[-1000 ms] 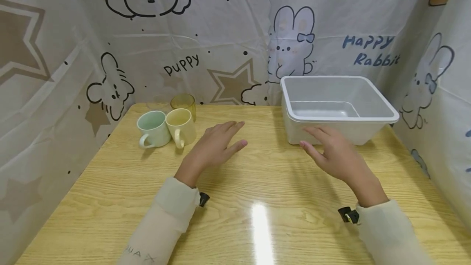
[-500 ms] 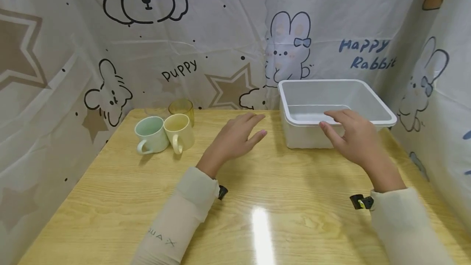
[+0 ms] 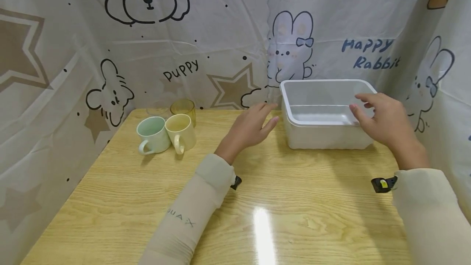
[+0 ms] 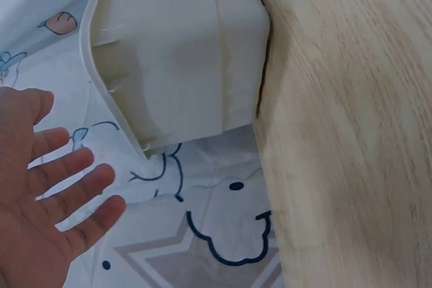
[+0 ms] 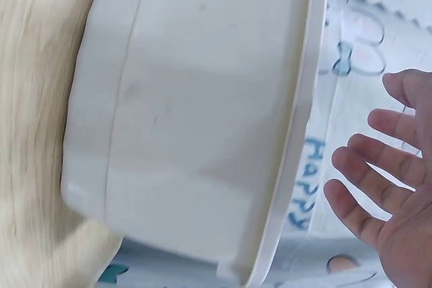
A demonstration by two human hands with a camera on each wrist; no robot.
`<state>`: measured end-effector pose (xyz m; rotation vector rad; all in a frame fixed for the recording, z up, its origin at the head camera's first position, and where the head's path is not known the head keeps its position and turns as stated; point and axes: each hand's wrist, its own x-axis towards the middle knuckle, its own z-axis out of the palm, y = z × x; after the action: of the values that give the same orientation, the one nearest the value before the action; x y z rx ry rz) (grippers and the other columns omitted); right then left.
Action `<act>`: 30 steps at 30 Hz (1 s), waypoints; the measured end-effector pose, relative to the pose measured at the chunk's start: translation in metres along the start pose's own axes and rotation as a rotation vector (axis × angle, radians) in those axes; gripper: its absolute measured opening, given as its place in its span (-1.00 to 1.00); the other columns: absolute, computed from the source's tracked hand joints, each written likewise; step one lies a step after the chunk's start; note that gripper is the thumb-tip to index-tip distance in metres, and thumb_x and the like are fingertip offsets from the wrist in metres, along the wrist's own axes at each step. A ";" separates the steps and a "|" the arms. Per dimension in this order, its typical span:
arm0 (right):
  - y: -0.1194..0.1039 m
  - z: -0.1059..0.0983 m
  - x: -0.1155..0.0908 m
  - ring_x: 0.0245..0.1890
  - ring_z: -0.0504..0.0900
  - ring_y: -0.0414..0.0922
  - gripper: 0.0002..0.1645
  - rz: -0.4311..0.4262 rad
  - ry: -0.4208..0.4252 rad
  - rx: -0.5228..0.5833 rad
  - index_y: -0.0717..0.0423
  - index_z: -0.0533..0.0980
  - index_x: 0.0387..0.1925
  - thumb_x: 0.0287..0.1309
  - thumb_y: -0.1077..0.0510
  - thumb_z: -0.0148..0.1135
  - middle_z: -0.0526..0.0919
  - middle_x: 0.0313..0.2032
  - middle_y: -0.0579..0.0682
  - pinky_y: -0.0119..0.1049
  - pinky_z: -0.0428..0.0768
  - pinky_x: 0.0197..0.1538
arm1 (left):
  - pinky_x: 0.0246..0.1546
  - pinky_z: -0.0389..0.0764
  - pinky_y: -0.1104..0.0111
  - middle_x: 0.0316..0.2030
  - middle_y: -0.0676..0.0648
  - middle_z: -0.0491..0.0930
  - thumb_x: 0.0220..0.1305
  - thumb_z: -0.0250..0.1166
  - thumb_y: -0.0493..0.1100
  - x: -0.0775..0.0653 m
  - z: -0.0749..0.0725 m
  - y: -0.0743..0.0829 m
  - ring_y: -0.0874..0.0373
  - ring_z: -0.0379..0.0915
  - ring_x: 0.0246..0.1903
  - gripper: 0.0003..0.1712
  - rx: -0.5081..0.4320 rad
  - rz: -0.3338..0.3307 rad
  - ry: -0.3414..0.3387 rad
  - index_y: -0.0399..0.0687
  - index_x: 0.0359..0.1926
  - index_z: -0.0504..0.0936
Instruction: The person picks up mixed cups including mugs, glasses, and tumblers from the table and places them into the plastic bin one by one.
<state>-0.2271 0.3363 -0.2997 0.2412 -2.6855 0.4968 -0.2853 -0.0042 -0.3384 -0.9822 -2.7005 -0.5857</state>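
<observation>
A white plastic tub (image 3: 327, 136) stands at the back right of the wooden table. Just off its left side is my left hand (image 3: 248, 128), fingers extended; a gap to the tub wall (image 4: 169, 52) shows in the left wrist view. My right hand (image 3: 386, 122) hovers by the tub's right front corner and hides part of the rim. In the right wrist view, the right hand (image 5: 398, 173) has relaxed, spread fingers, apart from the tub's rim (image 5: 297, 133). Neither hand holds anything.
A pale green mug (image 3: 153, 136) and a pale yellow mug (image 3: 182, 134) stand side by side at the back left. Behind them is an amber glass (image 3: 185, 107). A printed curtain (image 3: 220, 23) closes off the back and sides of the table (image 3: 147, 207).
Both hands have moved to the right and slightly forward. The left hand has left the mugs and neared the tub's left side; the right has shifted to the tub's right corner.
</observation>
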 end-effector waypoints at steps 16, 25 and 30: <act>0.061 -0.010 0.020 0.16 0.37 0.46 -0.29 0.140 -0.105 0.014 0.33 0.29 0.43 0.53 -0.11 0.00 0.39 0.25 0.52 0.49 0.39 0.09 | 0.17 0.54 0.21 0.25 -0.13 0.52 0.58 0.09 0.03 0.029 0.023 0.007 0.01 0.48 0.17 -0.46 -0.332 -0.063 0.131 -0.13 0.41 0.44; 0.089 -0.014 0.027 0.10 0.39 0.51 -0.17 0.227 -0.190 -0.009 0.34 0.21 0.47 0.51 -0.22 -0.06 0.35 0.21 0.59 0.47 0.49 -0.05 | -0.14 0.68 0.38 0.15 -0.15 0.57 0.52 0.22 -0.07 0.041 0.038 0.016 0.04 0.62 -0.04 -0.48 -0.836 -0.305 0.182 -0.16 0.38 0.46; 0.101 -0.010 0.033 0.07 0.43 0.52 -0.20 0.225 -0.204 0.012 0.41 0.24 0.41 0.53 -0.19 -0.08 0.39 0.16 0.62 0.43 0.51 -0.05 | -0.13 0.74 0.24 0.12 -0.11 0.54 0.46 0.30 -0.11 0.049 0.039 0.023 0.05 0.67 -0.16 -0.42 -1.051 -0.444 0.182 -0.15 0.41 0.43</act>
<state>-0.2770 0.4306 -0.3085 -0.0094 -2.9272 0.5831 -0.3096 0.0572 -0.3508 -0.3920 -2.3537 -2.1674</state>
